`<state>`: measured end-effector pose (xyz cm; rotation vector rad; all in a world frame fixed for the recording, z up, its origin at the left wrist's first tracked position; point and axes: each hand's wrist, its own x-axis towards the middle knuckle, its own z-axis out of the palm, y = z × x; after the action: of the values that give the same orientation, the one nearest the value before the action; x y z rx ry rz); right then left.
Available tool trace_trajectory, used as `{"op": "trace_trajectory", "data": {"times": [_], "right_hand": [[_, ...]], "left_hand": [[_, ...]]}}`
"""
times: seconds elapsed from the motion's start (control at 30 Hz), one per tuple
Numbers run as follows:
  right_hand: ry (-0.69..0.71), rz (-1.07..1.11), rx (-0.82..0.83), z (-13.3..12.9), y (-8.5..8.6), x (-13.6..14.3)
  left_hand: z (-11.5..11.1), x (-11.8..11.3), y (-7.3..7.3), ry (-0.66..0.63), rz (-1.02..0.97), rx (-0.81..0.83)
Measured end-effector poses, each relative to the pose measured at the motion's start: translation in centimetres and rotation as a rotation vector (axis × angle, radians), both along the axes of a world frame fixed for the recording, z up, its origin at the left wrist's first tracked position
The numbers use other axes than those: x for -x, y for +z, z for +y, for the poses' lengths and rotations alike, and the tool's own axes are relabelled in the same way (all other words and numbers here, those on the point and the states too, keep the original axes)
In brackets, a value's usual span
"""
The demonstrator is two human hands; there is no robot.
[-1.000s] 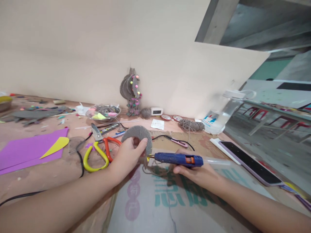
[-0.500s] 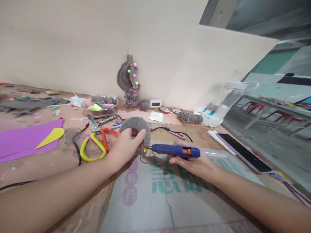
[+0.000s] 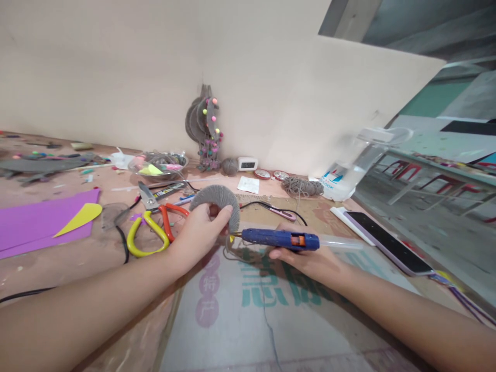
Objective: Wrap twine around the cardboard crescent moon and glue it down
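Note:
My left hand (image 3: 197,235) grips a round piece wound with grey twine (image 3: 219,199), holding it upright above the table. My right hand (image 3: 310,261) holds a blue glue gun (image 3: 281,238) level, its nozzle pointing left and touching the lower right edge of the twine piece. A clear glue stick (image 3: 339,242) sticks out of the gun's back end. Loose twine (image 3: 236,256) hangs below the piece onto a printed cardboard sheet (image 3: 248,315).
Yellow-handled scissors (image 3: 145,235), orange-handled pliers (image 3: 167,217) and purple foam sheets (image 3: 34,222) lie to the left. A phone (image 3: 387,243) and a clear water bottle (image 3: 352,173) are on the right. A twine ornament with coloured beads (image 3: 205,129) leans on the back wall.
The view has shifted slightly; both hands keep the same hold, with the glue gun's nozzle staying at the twine piece.

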<state>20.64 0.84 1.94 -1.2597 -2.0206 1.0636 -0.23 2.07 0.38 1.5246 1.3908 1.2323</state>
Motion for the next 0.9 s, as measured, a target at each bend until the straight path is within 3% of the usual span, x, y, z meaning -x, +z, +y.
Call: {"op": "trace_trajectory", "data": {"times": [0.7, 0.9], "right_hand": [[0.024, -0.088, -0.060, 0.11, 0.03, -0.40], [-0.031, -0.085, -0.073, 0.01, 0.21, -0.21]], "left_hand": [[0.08, 0.01, 0.14, -0.022, -0.053, -0.047], [0.19, 0.02, -0.01, -0.009, -0.063, -0.027]]}}
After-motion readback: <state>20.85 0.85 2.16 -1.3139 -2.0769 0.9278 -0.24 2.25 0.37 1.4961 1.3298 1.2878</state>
